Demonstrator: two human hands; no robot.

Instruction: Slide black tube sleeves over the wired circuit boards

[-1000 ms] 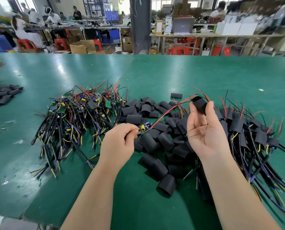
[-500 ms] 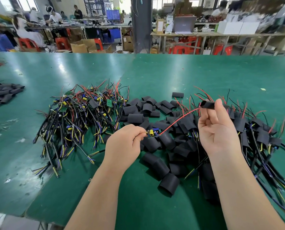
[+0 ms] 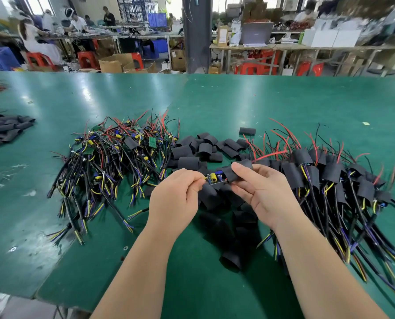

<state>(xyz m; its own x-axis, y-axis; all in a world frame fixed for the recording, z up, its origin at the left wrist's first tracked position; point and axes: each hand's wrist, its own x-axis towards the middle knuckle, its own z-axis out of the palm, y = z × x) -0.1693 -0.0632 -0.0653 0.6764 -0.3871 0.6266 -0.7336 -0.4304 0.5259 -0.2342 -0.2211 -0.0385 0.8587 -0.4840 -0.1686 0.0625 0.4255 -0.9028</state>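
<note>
My left hand [image 3: 177, 199] pinches the near end of a small wired circuit board [image 3: 215, 177] with a yellow capacitor. My right hand [image 3: 264, 192] grips a black tube sleeve [image 3: 234, 172] threaded over the board's red wire [image 3: 270, 155], its mouth at the board's far end. Loose black sleeves [image 3: 198, 150] lie in a heap in the middle. A pile of bare wired boards [image 3: 109, 162] lies to the left. Boards with sleeves on them [image 3: 330, 178] are piled to the right.
The green table [image 3: 226, 100] stretches far back. Another heap of black sleeves [image 3: 3, 131] lies at the far left edge. The table's near edge [image 3: 19, 293] runs at the lower left. People work at benches in the background.
My right hand has come down and left along the red wire with the sleeve, reaching the board. My left hand stayed pinching the board's end, and the two hands are now close together.
</note>
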